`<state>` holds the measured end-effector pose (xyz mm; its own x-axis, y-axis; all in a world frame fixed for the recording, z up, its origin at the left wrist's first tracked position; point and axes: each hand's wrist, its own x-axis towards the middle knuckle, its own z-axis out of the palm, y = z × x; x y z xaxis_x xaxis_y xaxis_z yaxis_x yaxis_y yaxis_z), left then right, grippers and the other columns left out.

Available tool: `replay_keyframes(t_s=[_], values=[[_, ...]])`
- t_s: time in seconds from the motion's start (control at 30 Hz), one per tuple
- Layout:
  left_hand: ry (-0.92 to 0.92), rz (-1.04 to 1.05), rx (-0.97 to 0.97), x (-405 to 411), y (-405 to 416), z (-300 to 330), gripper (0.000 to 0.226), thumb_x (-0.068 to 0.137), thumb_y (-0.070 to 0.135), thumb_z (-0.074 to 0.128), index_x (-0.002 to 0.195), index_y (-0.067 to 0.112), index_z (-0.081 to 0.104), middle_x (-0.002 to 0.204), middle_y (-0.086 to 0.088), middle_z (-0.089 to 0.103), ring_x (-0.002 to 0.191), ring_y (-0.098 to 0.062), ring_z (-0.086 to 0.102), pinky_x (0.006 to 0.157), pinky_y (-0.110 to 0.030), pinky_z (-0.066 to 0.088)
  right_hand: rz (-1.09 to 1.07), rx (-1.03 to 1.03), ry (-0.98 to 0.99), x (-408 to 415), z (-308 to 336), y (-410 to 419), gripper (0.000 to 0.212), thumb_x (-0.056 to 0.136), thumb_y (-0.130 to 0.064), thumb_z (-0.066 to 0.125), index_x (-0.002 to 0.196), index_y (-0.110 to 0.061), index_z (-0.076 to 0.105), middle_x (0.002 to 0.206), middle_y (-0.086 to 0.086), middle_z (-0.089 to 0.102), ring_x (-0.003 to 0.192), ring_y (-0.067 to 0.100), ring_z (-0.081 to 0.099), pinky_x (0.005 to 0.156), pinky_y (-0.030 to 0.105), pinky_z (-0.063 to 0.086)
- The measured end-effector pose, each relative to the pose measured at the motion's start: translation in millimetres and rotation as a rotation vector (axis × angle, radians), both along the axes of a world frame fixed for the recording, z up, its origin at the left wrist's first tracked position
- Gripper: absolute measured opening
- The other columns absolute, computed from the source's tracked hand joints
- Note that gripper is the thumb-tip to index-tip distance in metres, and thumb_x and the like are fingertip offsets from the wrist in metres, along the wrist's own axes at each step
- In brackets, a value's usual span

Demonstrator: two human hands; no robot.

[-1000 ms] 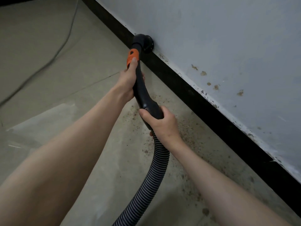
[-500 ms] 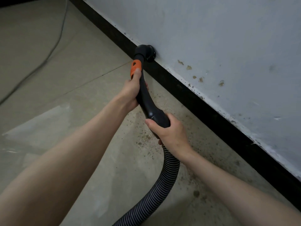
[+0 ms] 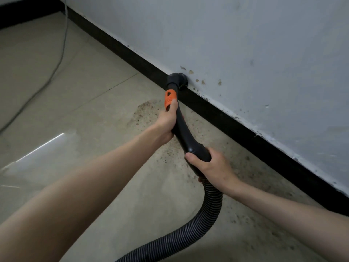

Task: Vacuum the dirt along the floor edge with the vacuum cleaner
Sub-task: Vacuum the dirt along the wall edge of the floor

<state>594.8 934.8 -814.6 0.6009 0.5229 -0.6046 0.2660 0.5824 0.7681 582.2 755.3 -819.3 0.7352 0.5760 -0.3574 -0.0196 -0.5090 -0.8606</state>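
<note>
Black vacuum wand (image 3: 186, 135) gripped by left hand (image 3: 167, 122), right hand (image 3: 213, 168) clasping its base

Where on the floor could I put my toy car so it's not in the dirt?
Bare pale floor tiles lie between the grey cord and the brown dirt patch. It is crowded near the black skirting board, where dirt specks spread and both hands work the black vacuum wand.

Wall (image 3: 245, 44): pale grey, scuffed, with small brown chips just above its lower edge.
Skirting (image 3: 236, 127): black band along the foot of the wall, running from upper left to lower right.
Cable (image 3: 56, 67): thin, grey, trailing over the tiles at the left, well apart from the wall's chipped patch.
Glare (image 3: 43, 146): bright streak on the tiles, lower left.
</note>
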Motion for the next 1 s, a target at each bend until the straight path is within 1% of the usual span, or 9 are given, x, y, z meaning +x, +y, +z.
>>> replay_keyframes(t_s=[0.13,0.2,0.3,0.37,0.47,0.63,0.77,0.93,1.0], values=[[0.023,-0.094,0.064,-4,-31,4,0.045,0.095,0.046,0.047,0.116,0.006,0.048,0.081,-0.006,0.054,0.071,-0.019,0.055,0.072,-0.034,0.049,0.006,-0.029,0.033,-4,3,-26,0.030,0.080,-0.038,0.073,0.081,-0.011,0.061,0.058,-0.002,0.063,0.047,0.013,0.061,0.049,0.031,0.050],[0.037,-0.146,0.097,-8,-44,3,0.046,0.096,0.046,0.046,0.116,0.005,0.049,0.081,-0.005,0.054,0.071,-0.018,0.054,0.071,-0.032,0.048,0.033,-0.085,0.009,-7,0,-35,0.030,0.081,-0.039,0.072,0.078,-0.010,0.062,0.056,-0.005,0.063,0.048,0.008,0.060,0.050,0.025,0.047],[0.050,-0.252,0.120,-18,-65,-3,0.039,0.095,0.048,0.046,0.098,0.010,0.052,0.081,-0.004,0.054,0.072,-0.017,0.055,0.068,-0.029,0.049,0.077,-0.173,-0.039,-13,-4,-47,0.032,0.084,-0.046,0.067,0.067,-0.020,0.060,0.052,-0.010,0.061,0.047,-0.002,0.057,0.044,0.011,0.038],[0.034,-0.321,0.137,-24,-78,-8,0.032,0.096,0.046,0.046,0.092,0.015,0.051,0.083,-0.005,0.054,0.074,-0.017,0.055,0.074,-0.031,0.050,0.101,-0.172,-0.051,-15,-4,-51,0.033,0.086,-0.044,0.065,0.064,-0.021,0.059,0.052,-0.011,0.063,0.049,-0.002,0.058,0.047,0.011,0.040],[0.006,-0.351,0.148,-24,-86,-11,0.032,0.097,0.044,0.045,0.102,0.012,0.050,0.087,-0.007,0.054,0.078,-0.018,0.055,0.083,-0.034,0.049,0.094,-0.156,-0.045,-16,-7,-53,0.026,0.088,-0.037,0.065,0.070,-0.019,0.057,0.058,-0.005,0.066,0.052,0.005,0.062,0.060,0.026,0.051],[-0.012,-0.380,0.070,-25,-79,-4,0.029,0.097,0.039,0.047,0.093,0.011,0.050,0.085,-0.008,0.054,0.077,-0.018,0.055,0.078,-0.031,0.049,0.071,-0.147,-0.165,-20,-12,-50,0.028,0.088,-0.052,0.057,0.080,-0.026,0.053,0.062,-0.009,0.061,0.053,-0.001,0.058,0.049,0.015,0.041],[0.002,-0.276,0.090,-22,-64,2,0.033,0.095,0.042,0.050,0.097,0.009,0.051,0.085,-0.008,0.056,0.075,-0.019,0.057,0.073,-0.031,0.051,0.081,-0.094,-0.170,-10,-9,-29,0.041,0.091,-0.060,0.044,0.075,-0.023,0.055,0.055,-0.011,0.063,0.051,0.003,0.060,0.051,0.021,0.042],[0.068,-0.004,0.090,-30,-25,5,0.038,0.092,0.051,0.049,0.087,0.013,0.051,0.075,-0.005,0.057,0.066,-0.018,0.057,0.064,-0.029,0.051,0.306,-0.024,-0.100,-4,-4,7,0.044,0.095,-0.052,0.047,0.066,-0.020,0.053,0.049,-0.013,0.062,0.046,-0.001,0.059,0.046,0.010,0.040],[0.128,0.112,0.102,-46,-8,-6,0.041,0.093,0.051,0.047,0.094,0.011,0.052,0.080,-0.006,0.059,0.068,-0.019,0.058,0.063,-0.029,0.050,0.399,-0.060,-0.052,-9,-6,18,0.044,0.094,-0.054,0.049,0.067,-0.020,0.053,0.048,-0.012,0.060,0.045,-0.001,0.057,0.045,0.011,0.040]])
